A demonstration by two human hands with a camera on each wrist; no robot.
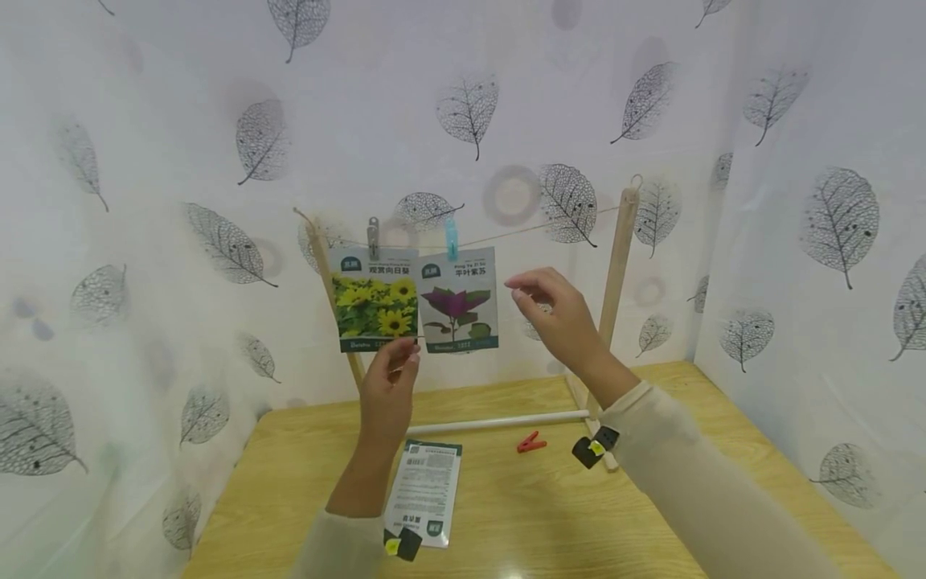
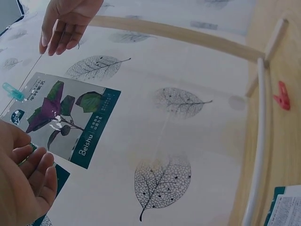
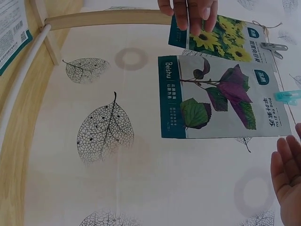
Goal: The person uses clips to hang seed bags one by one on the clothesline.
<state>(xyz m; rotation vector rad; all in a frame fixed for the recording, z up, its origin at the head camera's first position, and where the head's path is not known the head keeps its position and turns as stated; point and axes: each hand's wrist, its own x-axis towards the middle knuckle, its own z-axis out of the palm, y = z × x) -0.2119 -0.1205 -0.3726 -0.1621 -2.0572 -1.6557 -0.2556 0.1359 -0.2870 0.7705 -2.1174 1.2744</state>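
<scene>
Two seed packets hang side by side from a string in the head view. A grey clothespin (image 1: 373, 239) holds the yellow sunflower packet (image 1: 376, 301), and a light blue clothespin (image 1: 452, 240) holds the purple-leaf packet (image 1: 459, 310). My left hand (image 1: 391, 386) is at the lower edges of the packets, its fingers loosely bent and partly in front of the sunflower packet; whether they touch it is hard to tell. Just right of the purple-leaf packet, my right hand (image 1: 553, 318) is raised with relaxed fingers, apart from the packet and holding nothing.
The string (image 1: 538, 228) runs between wooden posts, the right post (image 1: 618, 257) standing taller in view. A white rod (image 1: 499, 422) crosses the wooden table (image 1: 535, 515). Below it lie a red clothespin (image 1: 531, 442) and another packet (image 1: 425, 490), back side up.
</scene>
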